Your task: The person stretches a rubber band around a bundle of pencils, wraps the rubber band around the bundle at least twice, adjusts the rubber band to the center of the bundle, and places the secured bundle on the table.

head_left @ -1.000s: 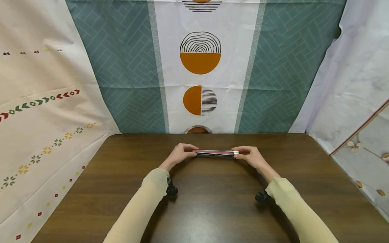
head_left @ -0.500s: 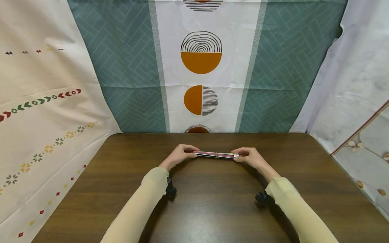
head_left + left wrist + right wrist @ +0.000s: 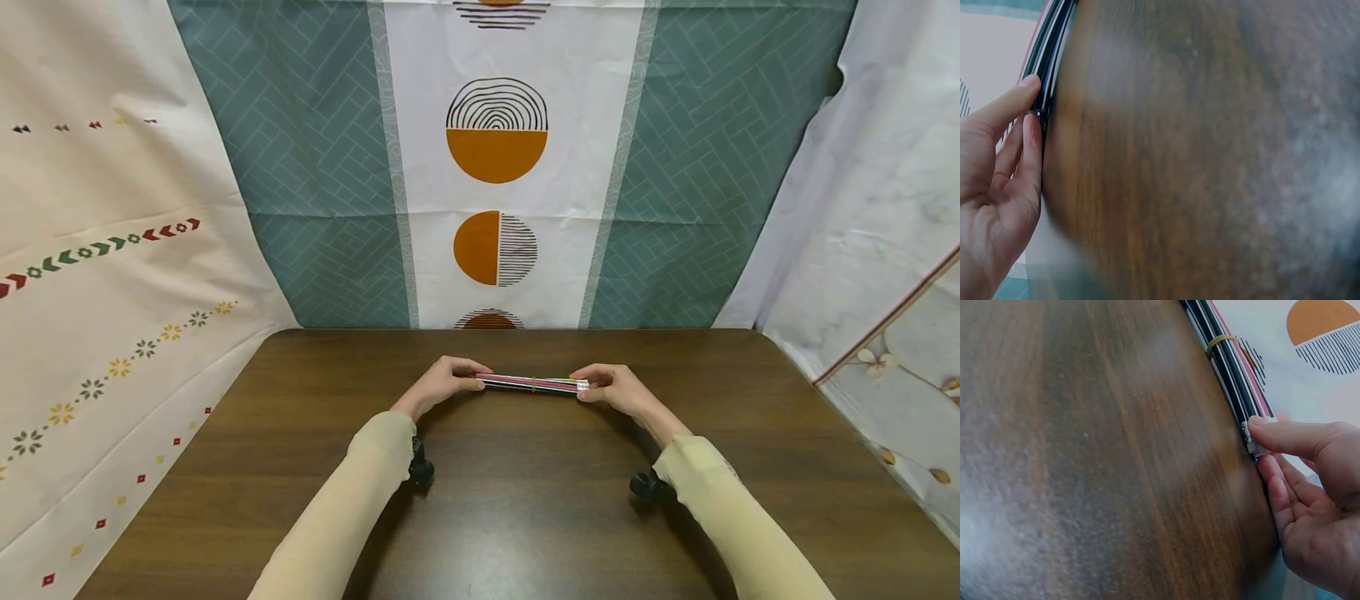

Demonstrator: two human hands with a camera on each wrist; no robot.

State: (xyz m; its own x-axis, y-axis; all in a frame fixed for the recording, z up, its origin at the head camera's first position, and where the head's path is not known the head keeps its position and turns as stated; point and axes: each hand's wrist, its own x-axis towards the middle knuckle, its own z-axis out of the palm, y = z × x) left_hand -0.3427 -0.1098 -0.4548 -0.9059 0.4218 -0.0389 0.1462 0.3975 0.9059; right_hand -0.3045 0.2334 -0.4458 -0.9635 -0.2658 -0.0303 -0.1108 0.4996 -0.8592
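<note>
A bundle of slim pencils [image 3: 525,383], black, white and pink, lies level between my two hands near the far side of the table. A yellowish rubber band [image 3: 1221,341] circles its middle. My left hand [image 3: 444,382] pinches the left end between thumb and fingers; in the left wrist view the thumb [image 3: 1030,82] presses on the dark barrels. At the other end my right hand [image 3: 617,388] pinches the pencils by their silvery metal ferrules [image 3: 1250,437]. The fingers behind the bundle are partly hidden in the head view.
The brown wooden table [image 3: 517,517] stretches beneath both forearms. Behind it hangs a teal and white curtain [image 3: 322,208] with orange circles. Patterned cloths hang at the left [image 3: 97,333] and right. Black wrist cameras [image 3: 422,472] sit under the sleeves.
The bundle has turned slightly in both hands and its right end has come a little nearer. Since half a second ago it has hardly moved; both hands keep their pinch.
</note>
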